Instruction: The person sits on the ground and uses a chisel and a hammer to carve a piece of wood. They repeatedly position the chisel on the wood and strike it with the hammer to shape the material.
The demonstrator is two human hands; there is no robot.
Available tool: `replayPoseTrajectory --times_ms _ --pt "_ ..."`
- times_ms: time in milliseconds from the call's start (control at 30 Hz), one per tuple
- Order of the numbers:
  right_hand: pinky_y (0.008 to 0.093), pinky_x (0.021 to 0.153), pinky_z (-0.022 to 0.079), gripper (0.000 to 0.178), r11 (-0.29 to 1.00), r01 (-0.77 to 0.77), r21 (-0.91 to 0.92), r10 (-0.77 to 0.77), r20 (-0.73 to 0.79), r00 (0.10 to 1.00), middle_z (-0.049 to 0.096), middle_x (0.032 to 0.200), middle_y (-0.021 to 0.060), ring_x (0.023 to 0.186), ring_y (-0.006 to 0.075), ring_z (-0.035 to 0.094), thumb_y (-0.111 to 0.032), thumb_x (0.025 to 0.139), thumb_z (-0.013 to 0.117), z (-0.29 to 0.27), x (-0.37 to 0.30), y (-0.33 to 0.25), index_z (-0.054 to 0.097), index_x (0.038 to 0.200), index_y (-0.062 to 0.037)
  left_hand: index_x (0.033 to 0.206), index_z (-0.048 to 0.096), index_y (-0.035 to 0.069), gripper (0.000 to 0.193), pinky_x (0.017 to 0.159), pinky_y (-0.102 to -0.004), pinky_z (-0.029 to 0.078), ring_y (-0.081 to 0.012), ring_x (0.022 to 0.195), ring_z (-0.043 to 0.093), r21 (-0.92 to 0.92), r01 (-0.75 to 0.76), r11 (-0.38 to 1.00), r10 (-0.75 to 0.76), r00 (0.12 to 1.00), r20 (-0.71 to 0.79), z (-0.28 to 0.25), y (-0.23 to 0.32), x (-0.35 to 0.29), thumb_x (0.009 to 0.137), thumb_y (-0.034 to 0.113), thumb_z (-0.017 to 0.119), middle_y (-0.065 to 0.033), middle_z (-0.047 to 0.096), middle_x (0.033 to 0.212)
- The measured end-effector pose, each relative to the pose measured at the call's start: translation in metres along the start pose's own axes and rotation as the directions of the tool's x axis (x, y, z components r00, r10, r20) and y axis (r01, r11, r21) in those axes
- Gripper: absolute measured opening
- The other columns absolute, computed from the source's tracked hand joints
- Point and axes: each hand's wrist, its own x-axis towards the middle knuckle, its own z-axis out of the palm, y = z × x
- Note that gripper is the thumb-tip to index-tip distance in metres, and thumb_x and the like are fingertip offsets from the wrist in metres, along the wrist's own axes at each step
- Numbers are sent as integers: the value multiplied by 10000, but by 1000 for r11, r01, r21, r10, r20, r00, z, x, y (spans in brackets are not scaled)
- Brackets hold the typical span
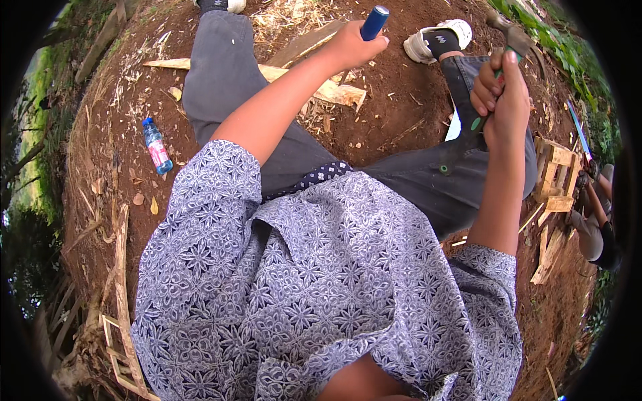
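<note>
My left hand (354, 47) is closed around the blue handle (374, 24) of a chisel-like tool. A metal cap tops the handle, and the lower part of the tool is hidden behind my hand. Below that hand, a pale split piece of wood (341, 92) lies on the ground between my legs. Raised at the right, my right hand (505, 100) grips a hammer (511, 37) by its green and red handle. The hammer's metal head points up and away, above my right knee, apart from the blue handle.
A plank (307, 45) and wood chips lie on the brown soil. A plastic bottle (156, 147) stands out at my left. To my right are a small wooden frame (556, 175), a blue saw-like blade (578, 130) and another person (596, 220). A long stick (122, 281) lies at lower left.
</note>
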Motion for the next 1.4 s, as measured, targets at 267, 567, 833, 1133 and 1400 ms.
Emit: replayPoseTrajectory --times_ms 267,567,833,1133,1400 --pt "256 490 311 312 993 76 93 -72 -45 996 331 654 -52 527 61 336 -358 1041 610 -14 21 -15 518 879 -108 735 365 147 304 548 -317 380 -117 509 366 -851 -111 514 -439 818 -372 -59 -40 -53 981 124 541 33 346 571" --pt "225 486 399 280 957 214 -198 -182 171 968 546 751 -28 577 43 505 -260 933 772 56 13 19 590 1018 -63 972 561 62 249 682 -315 496 -136 697 599 159 101 982 -68 977 -200 -1 83 -52 963 271 695 -32 595 723" --pt "278 629 497 282 881 352 -315 -279 254 926 607 802 21 732 86 588 -161 840 800 52 14 9 565 954 -54 1595 232 105 1062 982 -437 522 -333 1267 604 403 -158 902 166 986 14 33 105 -61 808 461 851 -235 560 1407" --pt "300 649 489 228 862 412 -294 -355 230 906 591 780 31 723 101 563 -134 859 745 45 16 3 561 953 -39 1280 654 132 615 940 -449 537 -334 1135 646 770 -328 548 -132 874 467 18 21 -76 783 439 844 -102 679 1177" --pt "255 638 466 191 891 338 -303 -285 205 936 575 785 -6 720 58 544 -92 901 722 45 17 -17 537 934 -57 1186 694 114 511 834 -426 561 -342 997 678 624 -413 664 -10 829 559 -1 19 -64 780 377 859 -96 690 1103"
